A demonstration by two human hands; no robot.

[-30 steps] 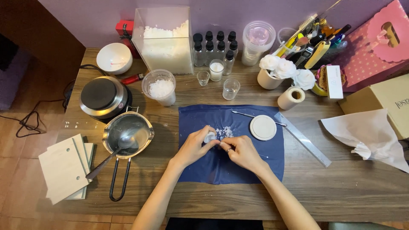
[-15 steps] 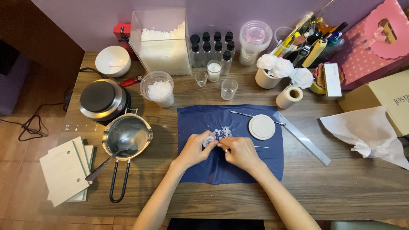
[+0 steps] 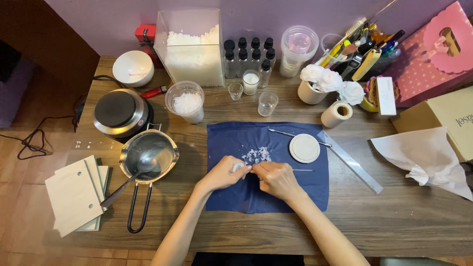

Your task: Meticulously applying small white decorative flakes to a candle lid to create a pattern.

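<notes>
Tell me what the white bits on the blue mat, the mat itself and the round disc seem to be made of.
White bits: probably wax, since they look translucent and crumbly, like flakes. Blue mat: looks like matte woven cloth, with soft creases and uneven edges. Round disc: off-white and matte with a raised rim, maybe plaster or ceramic; I cannot tell which.

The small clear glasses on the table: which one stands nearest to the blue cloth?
The empty glass just behind the blue cloth at its far edge. The smaller glass and the white-filled glass stand farther back, near the dark-capped bottles.
</notes>
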